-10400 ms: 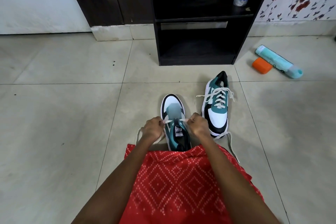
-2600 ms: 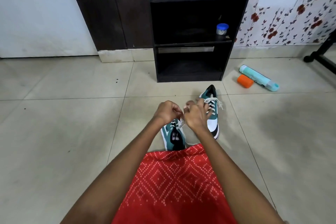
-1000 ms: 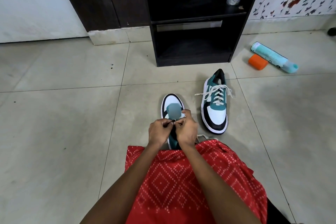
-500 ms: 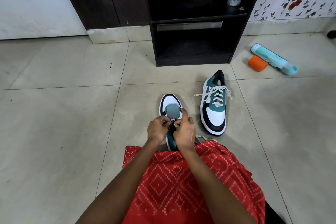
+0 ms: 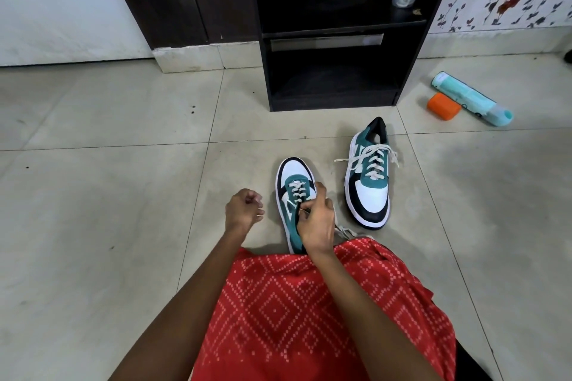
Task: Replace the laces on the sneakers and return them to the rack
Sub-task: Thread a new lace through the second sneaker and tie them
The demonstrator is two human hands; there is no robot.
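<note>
Right hand (image 5: pixel 315 224) is resting on the near sneaker (image 5: pixel 294 172) on the floor, fingers pinching its lace (image 5: pixel 297 192). Left hand (image 5: pixel 244 210) is hovering just beside the shoe, apart from it, loosely curled, holding nothing. Second sneaker (image 5: pixel 370 192) is sitting laced before the rack (image 5: pixel 332 104).

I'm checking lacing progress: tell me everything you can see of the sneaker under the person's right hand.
The near sneaker is a low-top in teal, white and black, leather-like, with a white toe. It stands flat on the tiled floor, toe toward the rack. Its white lace crosses the eyelets near the toe; the right hand pinches it higher up. A red garment hides the heel.
</note>
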